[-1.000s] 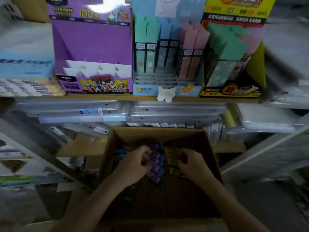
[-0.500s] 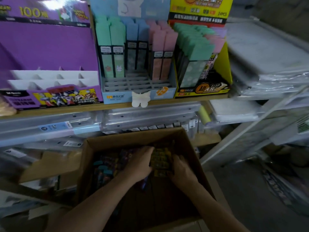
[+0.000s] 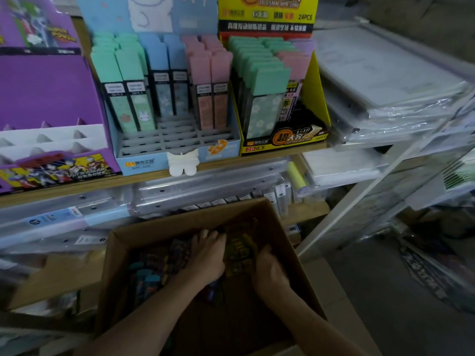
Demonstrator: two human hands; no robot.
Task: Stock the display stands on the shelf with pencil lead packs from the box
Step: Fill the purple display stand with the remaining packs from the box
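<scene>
An open cardboard box (image 3: 180,220) stands below the shelf, with pencil lead packs lying in it. Yellow packs (image 3: 240,249) lie at the far right, dark purple packs (image 3: 164,255) in the middle and teal-capped ones (image 3: 144,277) to the left. My left hand (image 3: 208,255) presses straight fingers against the left side of the yellow packs. From the other side, my right hand (image 3: 270,271) curls its fingers round them. On the shelf stand a purple display stand (image 3: 48,98) with bare white tiers, a part-filled blue stand (image 3: 180,140) and a fuller yellow stand (image 3: 317,98).
Clear plastic folders (image 3: 205,186) are stacked under the wooden shelf edge (image 3: 64,191). More wrapped stock (image 3: 385,80) is piled on a white rack at the right. A white butterfly tag (image 3: 183,163) hangs from the blue stand. Grey floor lies at the lower right.
My view has swung, so the stands sit further left in it. Both hands have shifted from the purple packs to the yellow packs at the box's far right.
</scene>
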